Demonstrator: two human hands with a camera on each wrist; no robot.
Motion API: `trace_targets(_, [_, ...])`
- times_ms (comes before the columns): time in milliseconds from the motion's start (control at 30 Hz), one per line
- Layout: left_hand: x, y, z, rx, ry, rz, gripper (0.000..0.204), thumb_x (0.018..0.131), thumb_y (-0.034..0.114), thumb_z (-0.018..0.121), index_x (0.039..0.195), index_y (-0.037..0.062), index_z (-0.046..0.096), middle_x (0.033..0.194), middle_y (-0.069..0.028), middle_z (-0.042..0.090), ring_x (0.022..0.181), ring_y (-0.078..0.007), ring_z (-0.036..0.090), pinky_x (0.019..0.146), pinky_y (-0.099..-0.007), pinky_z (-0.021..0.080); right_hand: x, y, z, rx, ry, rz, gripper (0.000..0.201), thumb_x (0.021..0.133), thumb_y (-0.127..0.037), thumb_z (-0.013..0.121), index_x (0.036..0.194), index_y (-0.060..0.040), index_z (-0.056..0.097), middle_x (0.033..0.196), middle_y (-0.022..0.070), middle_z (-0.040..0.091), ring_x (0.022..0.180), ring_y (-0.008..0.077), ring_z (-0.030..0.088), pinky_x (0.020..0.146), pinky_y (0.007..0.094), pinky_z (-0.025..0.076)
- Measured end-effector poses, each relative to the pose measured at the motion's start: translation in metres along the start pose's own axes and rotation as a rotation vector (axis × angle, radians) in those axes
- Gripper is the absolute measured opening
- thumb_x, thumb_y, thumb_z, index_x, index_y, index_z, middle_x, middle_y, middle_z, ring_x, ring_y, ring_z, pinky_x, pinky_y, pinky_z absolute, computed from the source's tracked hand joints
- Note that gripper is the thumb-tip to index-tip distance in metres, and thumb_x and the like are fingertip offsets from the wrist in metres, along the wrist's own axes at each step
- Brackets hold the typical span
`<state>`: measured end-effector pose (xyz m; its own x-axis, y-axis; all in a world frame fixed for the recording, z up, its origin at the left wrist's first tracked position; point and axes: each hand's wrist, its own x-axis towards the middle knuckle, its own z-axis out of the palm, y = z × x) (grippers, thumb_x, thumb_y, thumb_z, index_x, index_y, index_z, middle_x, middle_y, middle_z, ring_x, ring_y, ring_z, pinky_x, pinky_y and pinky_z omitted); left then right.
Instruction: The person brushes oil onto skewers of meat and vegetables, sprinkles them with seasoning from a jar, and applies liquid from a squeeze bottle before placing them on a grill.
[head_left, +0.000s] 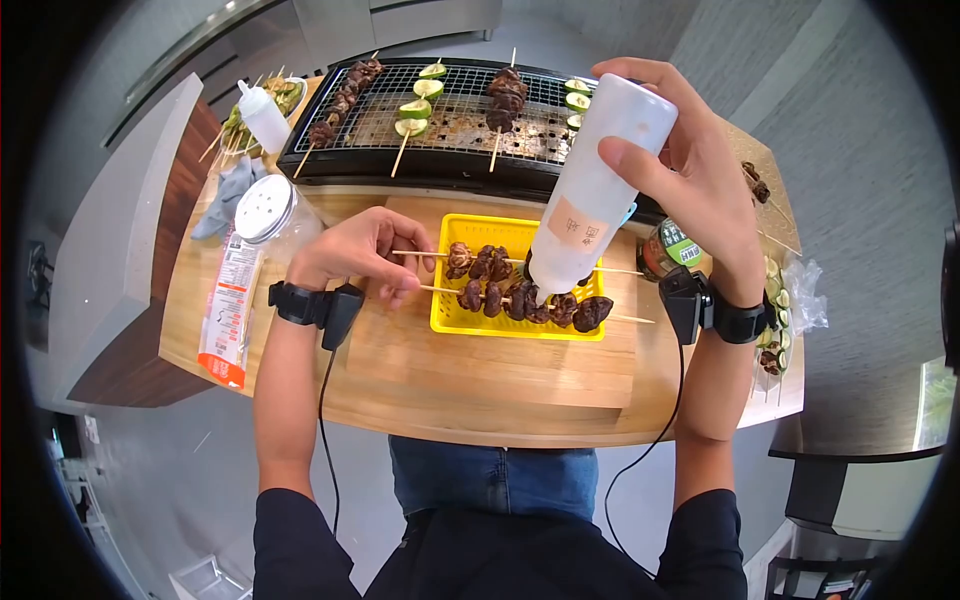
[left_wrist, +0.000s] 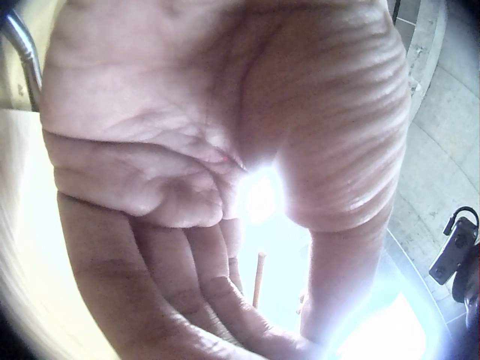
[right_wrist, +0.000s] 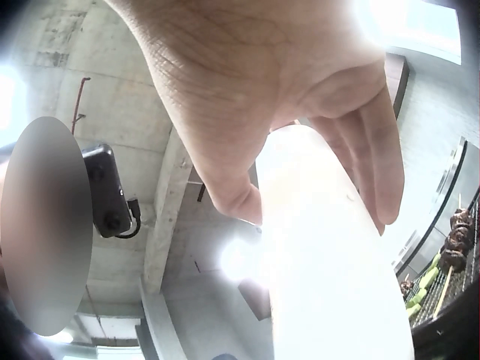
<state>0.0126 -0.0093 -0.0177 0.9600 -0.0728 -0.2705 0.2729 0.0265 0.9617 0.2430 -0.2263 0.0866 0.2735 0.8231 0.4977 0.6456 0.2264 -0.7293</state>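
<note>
My right hand (head_left: 695,170) grips a white squeeze bottle (head_left: 605,150) with a peach label, tipped nozzle down. The nozzle is right at the front meat skewer (head_left: 592,313), which lies across a yellow plastic basket (head_left: 445,318). A second meat skewer (head_left: 490,263) lies behind it, partly hidden by the bottle. At the left side of the basket, my left hand (head_left: 350,250) pinches the skewers' bare stick ends. In the left wrist view a thin stick (left_wrist: 259,279) shows past the curled fingers. The bottle (right_wrist: 322,240) fills the middle of the right wrist view.
Behind the basket stands a black grill (head_left: 455,165) with meat and zucchini skewers. A wooden board (head_left: 480,375) lies under the basket. To the left are a shaker jar (head_left: 266,212), another squeeze bottle (head_left: 264,122) and a seasoning packet (head_left: 228,310). A green-labelled jar (head_left: 672,248) stands right.
</note>
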Motion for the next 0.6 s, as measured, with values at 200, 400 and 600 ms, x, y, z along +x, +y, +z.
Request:
trace_targets(200, [0.001,-0.001,-0.001,0.005,0.013,-0.002,0.031,0.071,0.002,0.076,0.093,-0.0037,0.056,0.065,-0.0126,0.065,0.054,-0.0172,0.066,0.048,-0.021,0.05,0.0,0.0,-0.002,-0.041,-0.001,0.002,0.048,0.076,-0.027,0.069,0.118,-0.0066,0.055,0.093,0.01,0.067,0.073,0.0153,0.065,0.065,0.029,0.053])
trace_targets(400, [0.0,0.0,0.001,0.018,0.015,-0.006,0.028,0.075,0.005,0.075,0.095,-0.0039,0.057,0.067,-0.0116,0.067,0.054,-0.0121,0.064,0.049,-0.0187,0.047,-0.001,0.0,-0.01,-0.089,0.017,-0.012,0.049,0.076,-0.029,0.069,0.118,-0.007,0.055,0.093,0.011,0.067,0.072,0.0178,0.065,0.063,0.0297,0.052])
trace_targets(600, [0.0,0.0,-0.001,0.012,0.014,-0.019,0.028,0.075,0.005,0.075,0.095,-0.0035,0.057,0.067,-0.0121,0.067,0.055,-0.0126,0.065,0.049,-0.0181,0.048,-0.001,0.004,-0.018,-0.128,0.021,-0.005,0.049,0.076,-0.029,0.069,0.117,-0.0071,0.055,0.093,0.0106,0.067,0.074,0.0178,0.065,0.066,0.0304,0.053])
